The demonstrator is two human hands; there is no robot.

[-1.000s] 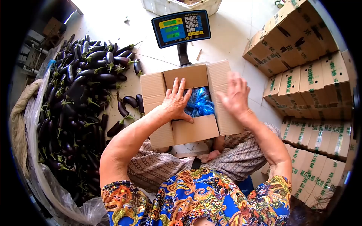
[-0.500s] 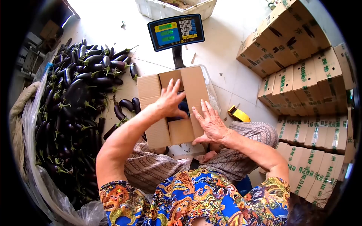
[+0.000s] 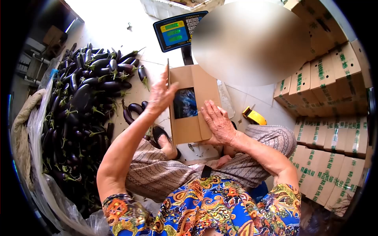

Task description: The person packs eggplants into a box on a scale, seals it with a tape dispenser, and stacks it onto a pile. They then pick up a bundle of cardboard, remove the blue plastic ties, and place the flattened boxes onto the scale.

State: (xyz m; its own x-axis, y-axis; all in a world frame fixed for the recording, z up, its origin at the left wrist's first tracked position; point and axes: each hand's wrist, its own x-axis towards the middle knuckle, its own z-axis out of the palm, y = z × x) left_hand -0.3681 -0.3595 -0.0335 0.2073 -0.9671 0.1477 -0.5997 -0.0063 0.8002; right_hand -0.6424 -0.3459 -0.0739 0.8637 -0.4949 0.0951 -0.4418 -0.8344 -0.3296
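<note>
Your left hand point(image 3: 159, 95), fingers spread and slightly curled, grips the left flap point(image 3: 168, 74) of the cardboard box point(image 3: 188, 129); that flap stands upright, seen edge-on, just left of frame centre. The forearm runs down-left from there to the elbow at lower left.

Your right hand point(image 3: 217, 124) lies flat, fingers extended and together, palm pressing the right flap point(image 3: 204, 94) down onto the box top; it grasps nothing. That forearm runs down-right toward the patterned sleeve.

The box sits at frame centre on the scale platform point(image 3: 201, 151), long axis running from your lap up toward the scale display point(image 3: 176, 31) at upper centre. Through the opening between the flaps, blue plastic point(image 3: 185, 103) shows.

Eggplants point(image 3: 84, 98) are heaped at left. Stacked cartons point(image 3: 330, 102) fill the right. A yellow tape dispenser point(image 3: 254, 116) lies on the floor right of the box.
</note>
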